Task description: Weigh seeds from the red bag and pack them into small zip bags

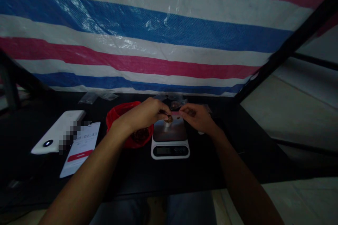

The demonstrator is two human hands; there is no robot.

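Note:
A kitchen scale (170, 134) with a metal plate and white front stands before me. On its plate is a small white cup (168, 124) holding brown, dried-looking pieces. My left hand (154, 110) reaches over the red bag to this cup, thumb and fingers pinched at the brown pieces; what lies between them is too small to make out. Over the right back edge of the plate, my right hand (196, 115) has its fingers drawn together, their contents hidden. A small brown piece (178, 117) shows beside its fingertips. Under my left wrist, the open red plastic bag (112, 114) contains more brown pieces.
A phone (83, 146) showing a timer and a white power bank (59, 130) lie at the left of the black table (169, 179). Clear plastic bags (89, 97) lie along the back. Behind them hangs a striped plastic sheet (148, 38), with a black frame bar (266, 58) at right.

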